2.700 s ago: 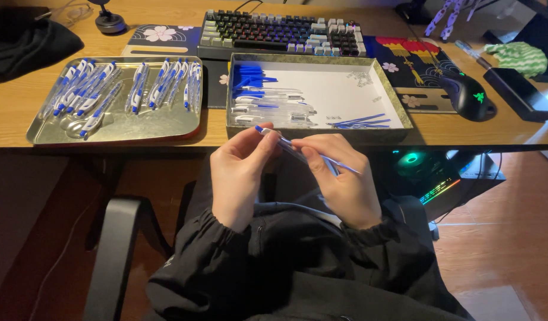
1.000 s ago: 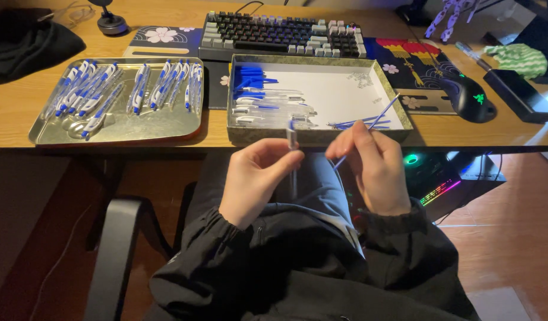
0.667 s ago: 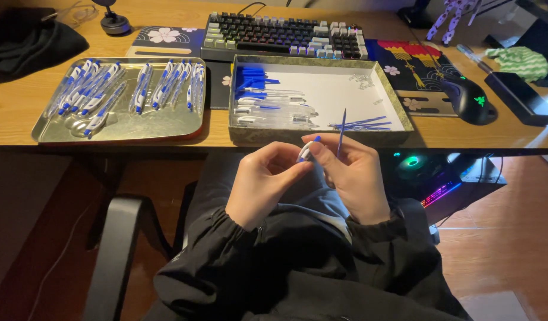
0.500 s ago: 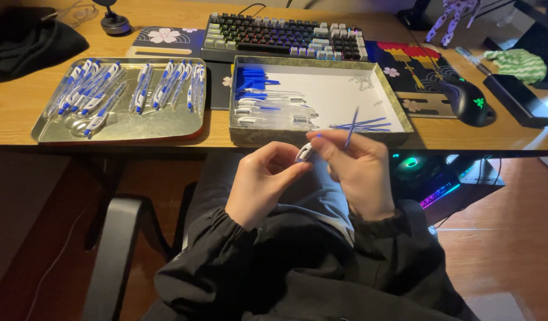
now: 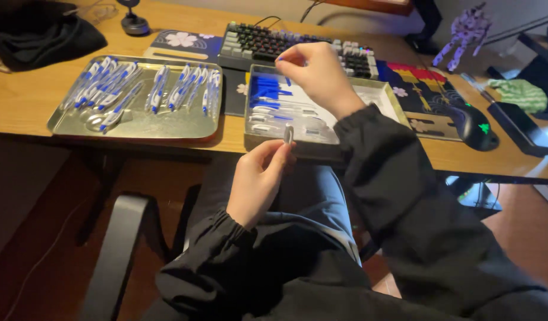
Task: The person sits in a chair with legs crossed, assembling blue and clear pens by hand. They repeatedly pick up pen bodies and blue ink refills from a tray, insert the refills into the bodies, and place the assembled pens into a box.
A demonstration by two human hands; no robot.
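Your two hands have parted since a moment ago: half a second back they were together over your lap, the right one pinching a thin blue refill beside the clear pen barrel, and now your right hand [image 5: 318, 74] has lifted forward over the shallow box tray [image 5: 385, 94] on the desk, above the row of blue caps [image 5: 267, 90] at its far left. That suggests the refill part of the work is over and you are fetching the next piece for the same pen. The right hand is bent at the wrist, fingers curled and pinched together at their tips on something small and blue; what it is I cannot tell. Your left hand [image 5: 257, 181] stays low in front of your lap, just below the desk edge, thumb and fingers closed around the clear pen barrel [image 5: 288, 134], which stands upright with its top reaching the front wall of the box tray. To the left, apart from the box, the metal tray [image 5: 137, 125] holds rows of finished blue-and-white pens [image 5: 158, 89]. Behind both lie a keyboard [image 5: 256, 43], and a black mouse [image 5: 474, 126] sits off to the right.
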